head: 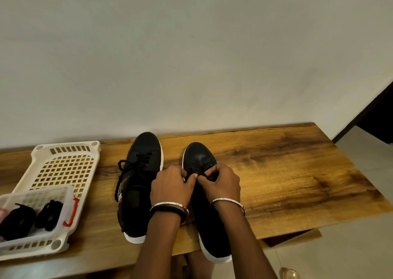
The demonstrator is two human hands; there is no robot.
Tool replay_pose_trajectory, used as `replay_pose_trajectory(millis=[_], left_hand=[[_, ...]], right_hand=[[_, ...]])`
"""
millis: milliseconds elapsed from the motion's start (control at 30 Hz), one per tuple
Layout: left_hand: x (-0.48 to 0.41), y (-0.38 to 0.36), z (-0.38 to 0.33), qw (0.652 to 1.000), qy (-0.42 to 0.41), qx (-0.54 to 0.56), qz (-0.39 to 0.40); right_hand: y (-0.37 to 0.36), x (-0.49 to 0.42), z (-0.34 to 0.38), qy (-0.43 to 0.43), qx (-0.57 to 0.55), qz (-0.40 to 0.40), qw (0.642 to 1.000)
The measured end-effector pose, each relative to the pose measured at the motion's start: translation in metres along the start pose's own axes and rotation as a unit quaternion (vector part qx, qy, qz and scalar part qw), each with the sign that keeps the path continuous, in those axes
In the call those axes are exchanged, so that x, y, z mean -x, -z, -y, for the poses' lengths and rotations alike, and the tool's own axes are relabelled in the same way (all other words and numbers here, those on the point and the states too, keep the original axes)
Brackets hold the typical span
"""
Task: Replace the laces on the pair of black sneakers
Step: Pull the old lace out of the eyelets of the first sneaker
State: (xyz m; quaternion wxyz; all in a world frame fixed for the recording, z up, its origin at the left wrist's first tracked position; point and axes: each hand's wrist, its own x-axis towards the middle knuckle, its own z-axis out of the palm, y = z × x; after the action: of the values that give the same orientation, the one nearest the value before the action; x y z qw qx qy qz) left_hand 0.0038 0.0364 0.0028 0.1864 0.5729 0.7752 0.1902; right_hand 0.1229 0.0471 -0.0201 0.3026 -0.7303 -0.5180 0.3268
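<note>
Two black sneakers with white soles stand toes-away on the wooden table (287,183). The left sneaker (140,185) has its black lace threaded and a loop hanging off its left side. Over the right sneaker (201,157) both hands meet at the eyelets. My left hand (170,185) and my right hand (223,183) each pinch the black lace (196,173) near the tongue. The heel of the right sneaker juts past the table's near edge. Most of its lacing is hidden by my hands.
A white perforated plastic tray (63,163) lies at the left. On its near end sits a clear tub (63,195) holding two bundles of black laces (49,215). A pale wall rises right behind the table. Floor shows at right.
</note>
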Motion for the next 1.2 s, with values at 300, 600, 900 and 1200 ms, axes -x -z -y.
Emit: replay_pose_trajectory(millis=[300,600,900,1200], left_hand=[[-0.012,-0.007,0.01,0.914,0.03,0.404,0.021],[-0.002,0.019,-0.004,0.628,0.069,0.775,0.002],[-0.002,0.007,0.002,0.988,-0.012,0.155,-0.008],[-0.001,0.001,-0.007,0.999,-0.048,-0.018,-0.01]], right_hand=[[-0.001,0.0,-0.001,-0.007,-0.009,-0.002,1.0],[-0.001,0.001,-0.001,-0.008,-0.012,-0.006,1.0],[-0.003,0.001,-0.001,-0.003,-0.007,-0.009,1.0],[-0.004,0.0,-0.001,-0.002,0.001,-0.009,1.0]])
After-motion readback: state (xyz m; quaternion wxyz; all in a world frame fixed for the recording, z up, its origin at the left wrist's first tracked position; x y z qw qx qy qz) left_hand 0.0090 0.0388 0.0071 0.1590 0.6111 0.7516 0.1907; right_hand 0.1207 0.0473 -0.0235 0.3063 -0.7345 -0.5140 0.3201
